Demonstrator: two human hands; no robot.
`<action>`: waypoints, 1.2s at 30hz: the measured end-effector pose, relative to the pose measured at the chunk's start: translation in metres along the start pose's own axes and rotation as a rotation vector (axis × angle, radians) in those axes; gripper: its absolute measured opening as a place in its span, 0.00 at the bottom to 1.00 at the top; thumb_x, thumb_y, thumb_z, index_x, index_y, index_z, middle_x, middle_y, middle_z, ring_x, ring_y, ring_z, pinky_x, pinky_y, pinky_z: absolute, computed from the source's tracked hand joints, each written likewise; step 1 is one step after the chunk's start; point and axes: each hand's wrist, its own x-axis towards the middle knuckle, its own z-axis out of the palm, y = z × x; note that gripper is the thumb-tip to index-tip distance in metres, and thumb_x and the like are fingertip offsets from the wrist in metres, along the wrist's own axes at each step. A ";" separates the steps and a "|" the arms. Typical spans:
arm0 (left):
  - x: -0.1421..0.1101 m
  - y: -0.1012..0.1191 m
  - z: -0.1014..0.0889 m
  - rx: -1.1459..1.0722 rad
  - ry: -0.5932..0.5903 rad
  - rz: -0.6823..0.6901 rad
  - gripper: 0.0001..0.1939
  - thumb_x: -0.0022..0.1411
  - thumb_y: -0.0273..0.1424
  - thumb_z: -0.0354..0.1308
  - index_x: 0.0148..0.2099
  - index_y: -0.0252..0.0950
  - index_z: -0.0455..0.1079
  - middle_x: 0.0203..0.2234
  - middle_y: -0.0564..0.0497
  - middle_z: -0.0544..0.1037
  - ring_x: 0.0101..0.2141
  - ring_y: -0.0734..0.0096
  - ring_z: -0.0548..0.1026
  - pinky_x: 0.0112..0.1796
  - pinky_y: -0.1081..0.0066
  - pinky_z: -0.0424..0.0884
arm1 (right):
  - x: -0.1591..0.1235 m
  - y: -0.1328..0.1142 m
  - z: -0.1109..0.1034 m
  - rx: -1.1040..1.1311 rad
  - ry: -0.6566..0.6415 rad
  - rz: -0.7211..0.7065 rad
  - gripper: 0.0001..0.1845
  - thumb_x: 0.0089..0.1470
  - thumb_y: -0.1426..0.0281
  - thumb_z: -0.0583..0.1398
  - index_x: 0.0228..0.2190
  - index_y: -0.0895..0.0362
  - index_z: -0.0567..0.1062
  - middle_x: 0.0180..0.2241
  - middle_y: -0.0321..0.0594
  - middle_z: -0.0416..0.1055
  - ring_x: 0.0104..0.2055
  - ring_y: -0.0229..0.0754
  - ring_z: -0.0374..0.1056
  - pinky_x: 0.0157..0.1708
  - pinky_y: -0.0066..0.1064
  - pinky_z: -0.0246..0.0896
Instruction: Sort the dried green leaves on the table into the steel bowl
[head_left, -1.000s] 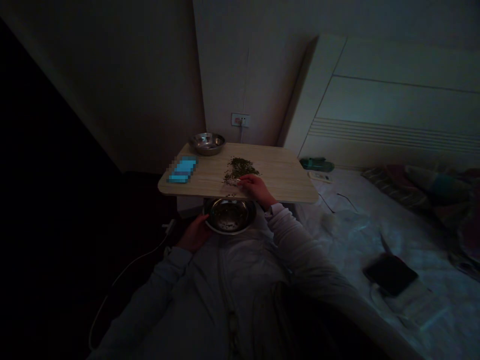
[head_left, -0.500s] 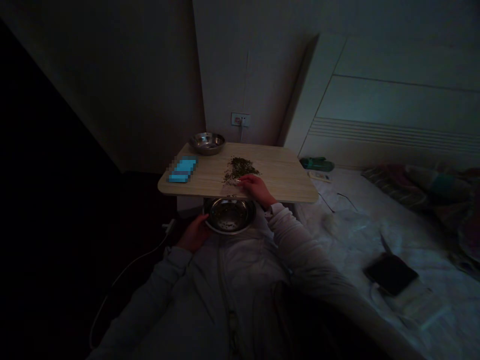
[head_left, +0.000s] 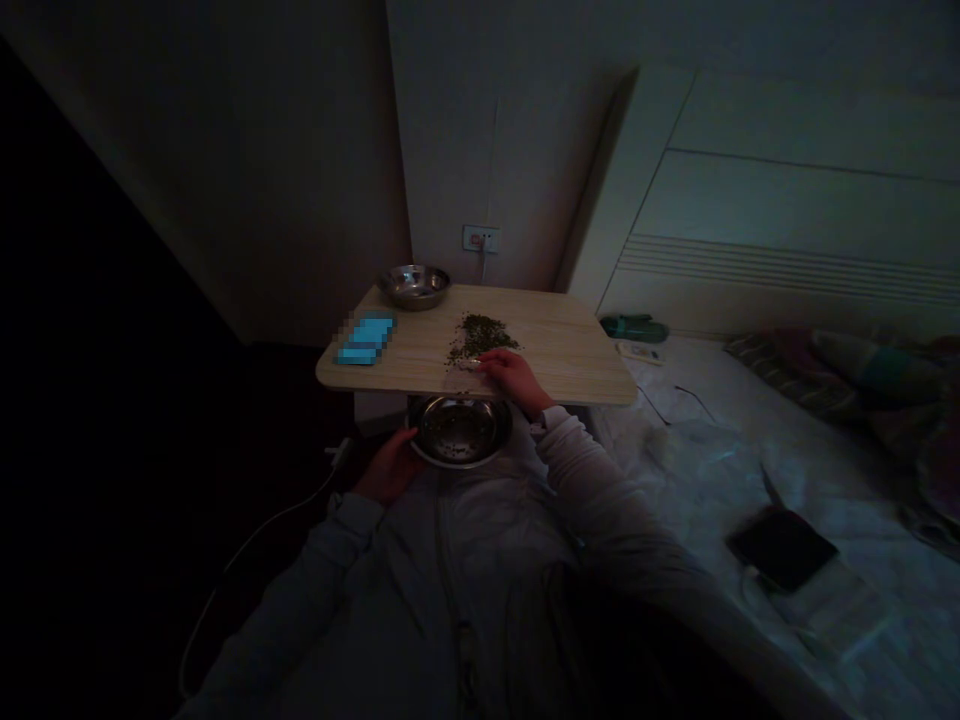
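Observation:
A loose pile of small dark-green grains (head_left: 486,335), maybe beans or seeds, is spread on the pale wooden tabletop (head_left: 570,340). My right hand (head_left: 516,380) rests at the pile's near side, its fingers pinched together. Something small and pale shows at the fingertips, too dim to name. Below the table's front edge, my left hand (head_left: 390,467) grips the left rim of a metal bowl (head_left: 459,432) at my lap. A few dark grains lie inside that bowl.
A second metal bowl (head_left: 415,288) stands at the table's back left, behind a lit, blurred phone (head_left: 366,339). To the right is a bed (head_left: 720,470) with a dark flat object (head_left: 782,548) and a green item (head_left: 635,328). A white cable (head_left: 247,550) hangs at lower left.

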 end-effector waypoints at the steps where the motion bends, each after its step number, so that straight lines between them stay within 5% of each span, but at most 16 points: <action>1: 0.002 0.000 -0.002 0.002 -0.005 -0.001 0.09 0.68 0.20 0.60 0.38 0.35 0.80 0.31 0.48 0.87 0.33 0.64 0.85 0.39 0.68 0.82 | 0.000 0.000 0.000 0.000 0.001 0.003 0.06 0.50 0.70 0.67 0.33 0.55 0.82 0.33 0.39 0.84 0.32 0.42 0.76 0.41 0.37 0.74; 18: 0.005 0.000 -0.004 -0.003 -0.038 0.004 0.07 0.66 0.21 0.61 0.40 0.36 0.79 0.32 0.49 0.88 0.34 0.64 0.86 0.40 0.68 0.83 | 0.001 0.004 -0.001 -0.031 0.004 -0.031 0.09 0.52 0.65 0.68 0.36 0.54 0.82 0.33 0.36 0.84 0.31 0.39 0.75 0.38 0.33 0.74; 28: 0.005 0.000 -0.004 0.003 -0.023 -0.001 0.11 0.65 0.21 0.62 0.46 0.36 0.82 0.32 0.48 0.88 0.35 0.61 0.87 0.41 0.66 0.83 | -0.001 0.000 -0.001 -0.008 0.009 0.008 0.07 0.49 0.70 0.65 0.32 0.53 0.83 0.30 0.35 0.82 0.31 0.41 0.73 0.40 0.35 0.73; 36: -0.006 0.000 0.007 0.022 -0.005 0.010 0.11 0.66 0.19 0.58 0.38 0.35 0.80 0.34 0.45 0.89 0.39 0.60 0.88 0.43 0.66 0.84 | 0.005 0.004 -0.008 0.114 0.173 -0.040 0.09 0.50 0.64 0.67 0.35 0.52 0.81 0.32 0.36 0.81 0.37 0.45 0.75 0.46 0.37 0.74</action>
